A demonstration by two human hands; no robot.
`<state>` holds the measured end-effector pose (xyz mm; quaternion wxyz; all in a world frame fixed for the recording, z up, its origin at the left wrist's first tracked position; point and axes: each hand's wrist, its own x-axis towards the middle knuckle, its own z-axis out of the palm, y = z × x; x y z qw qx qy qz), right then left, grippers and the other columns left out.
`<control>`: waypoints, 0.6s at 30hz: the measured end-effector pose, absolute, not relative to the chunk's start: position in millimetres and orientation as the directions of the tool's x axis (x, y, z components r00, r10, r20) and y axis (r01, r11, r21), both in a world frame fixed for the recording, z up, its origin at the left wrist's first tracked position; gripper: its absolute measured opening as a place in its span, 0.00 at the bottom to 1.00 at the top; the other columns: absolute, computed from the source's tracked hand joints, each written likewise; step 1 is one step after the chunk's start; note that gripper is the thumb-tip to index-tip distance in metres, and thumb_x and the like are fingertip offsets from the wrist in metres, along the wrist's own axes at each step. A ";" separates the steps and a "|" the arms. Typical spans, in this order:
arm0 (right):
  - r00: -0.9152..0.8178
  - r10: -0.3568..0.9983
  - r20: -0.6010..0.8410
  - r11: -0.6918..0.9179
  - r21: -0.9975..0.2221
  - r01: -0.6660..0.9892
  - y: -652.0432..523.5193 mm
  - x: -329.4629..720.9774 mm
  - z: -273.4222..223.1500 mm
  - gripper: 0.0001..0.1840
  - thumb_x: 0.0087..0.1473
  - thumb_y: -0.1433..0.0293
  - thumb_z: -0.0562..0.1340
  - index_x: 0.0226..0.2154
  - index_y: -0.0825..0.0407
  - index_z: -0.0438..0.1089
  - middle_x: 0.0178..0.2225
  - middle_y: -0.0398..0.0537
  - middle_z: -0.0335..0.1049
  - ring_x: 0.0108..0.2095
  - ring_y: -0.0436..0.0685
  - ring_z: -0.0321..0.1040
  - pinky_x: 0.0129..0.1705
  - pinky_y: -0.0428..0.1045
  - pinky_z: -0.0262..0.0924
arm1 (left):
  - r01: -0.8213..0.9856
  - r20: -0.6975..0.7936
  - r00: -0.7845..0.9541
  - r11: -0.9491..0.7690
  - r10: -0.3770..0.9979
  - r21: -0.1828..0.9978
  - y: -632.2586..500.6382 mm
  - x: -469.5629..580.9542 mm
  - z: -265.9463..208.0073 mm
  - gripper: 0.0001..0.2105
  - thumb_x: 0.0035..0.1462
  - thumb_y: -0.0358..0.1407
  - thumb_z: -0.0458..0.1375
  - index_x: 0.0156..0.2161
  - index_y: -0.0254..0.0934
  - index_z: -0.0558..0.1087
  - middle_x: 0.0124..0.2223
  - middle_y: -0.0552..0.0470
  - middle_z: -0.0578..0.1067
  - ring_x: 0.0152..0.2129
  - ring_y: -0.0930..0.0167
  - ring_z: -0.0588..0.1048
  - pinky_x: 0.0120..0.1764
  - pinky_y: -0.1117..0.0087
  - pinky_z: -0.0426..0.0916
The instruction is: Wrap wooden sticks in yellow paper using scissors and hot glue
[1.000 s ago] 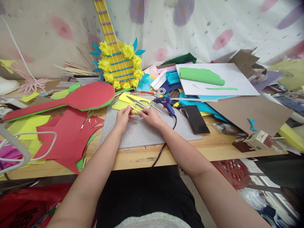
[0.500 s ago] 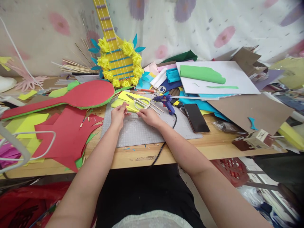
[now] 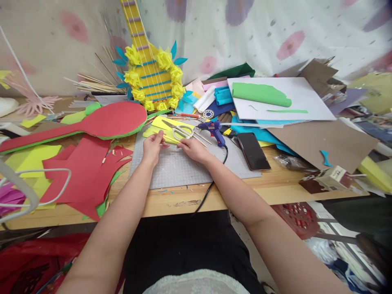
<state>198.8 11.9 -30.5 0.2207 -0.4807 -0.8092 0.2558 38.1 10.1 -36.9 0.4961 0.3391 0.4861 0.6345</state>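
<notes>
Strip (image 3: 172, 139) of yellow, slim and plain, spans the gap between the two hands, just above the front of a grey cutting mat (image 3: 183, 167); its outline is hard to part from the yellow sheets (image 3: 158, 122) behind it. The left hand (image 3: 152, 148) pinches one end between thumb and fingers, the right hand (image 3: 194, 149) grips the other with its fingertips — both palms are turned inward. Scissors (image 3: 183, 131) with white handles lie on the sheets, and a blue glue gun (image 3: 215, 132) sits to their right, its black cord running over the front edge of the worktop (image 3: 171, 203). A dark phone (image 3: 254, 151) rests partly on the mat. The worktop is pale wood, crowded at both sides: red offcuts (image 3: 82, 167) and a red paddle shape (image 3: 119, 118) with a green edge on the left, brown card (image 3: 324, 143) and a small carton (image 3: 333, 177) on the right, a green roll (image 3: 260, 94) on a white board (image 3: 294, 94) farther back. At the rear stands a yellow guitar (image 3: 154, 81) — ringed with yellow flowers and blue leaves — before a pale curtain (image 3: 254, 41) printed with pink and purple blooms. Below, at right, shows a red basket (image 3: 298, 218).
</notes>
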 end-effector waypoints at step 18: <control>-0.504 0.860 0.078 0.385 -0.748 0.541 10.9 200.7 -32.2 0.20 0.57 0.62 0.50 0.21 0.55 0.64 0.18 0.41 0.62 0.21 0.46 0.56 0.28 0.43 0.48 | -0.199 -0.022 -0.187 -0.016 0.982 0.980 7.9 39.5 -39.3 0.12 0.40 0.39 0.65 0.27 0.32 0.72 0.24 0.55 0.69 0.17 0.79 0.64 0.23 0.75 0.68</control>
